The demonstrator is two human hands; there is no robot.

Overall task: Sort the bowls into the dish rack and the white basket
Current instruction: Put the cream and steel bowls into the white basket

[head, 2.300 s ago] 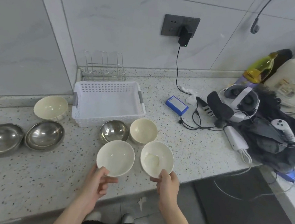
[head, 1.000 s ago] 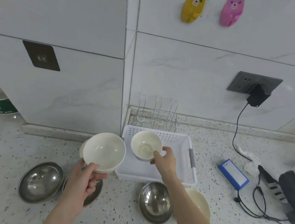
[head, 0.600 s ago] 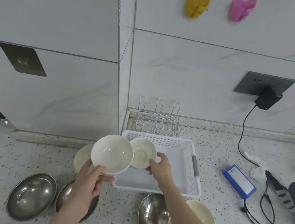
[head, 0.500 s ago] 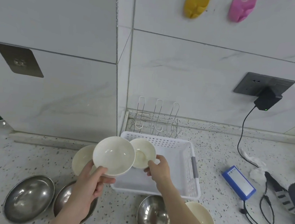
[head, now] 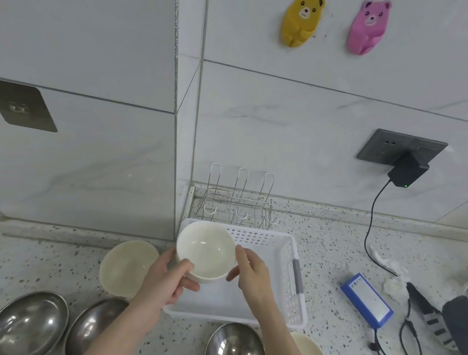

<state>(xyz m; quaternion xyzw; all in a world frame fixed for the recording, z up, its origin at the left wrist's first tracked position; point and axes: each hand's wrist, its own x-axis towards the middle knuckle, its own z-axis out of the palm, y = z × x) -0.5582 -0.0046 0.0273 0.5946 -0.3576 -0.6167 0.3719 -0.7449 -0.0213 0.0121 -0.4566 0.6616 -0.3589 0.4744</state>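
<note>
Over white basket (head: 294, 276), bowl (head: 206, 250) mouth-up

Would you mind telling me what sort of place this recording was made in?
Most likely a home kitchen counter. A speckled stone countertop meets a tiled wall, a wire dish rack stands in the corner behind a white basket, and steel bowls and a cream bowl sit out on the counter.
</note>
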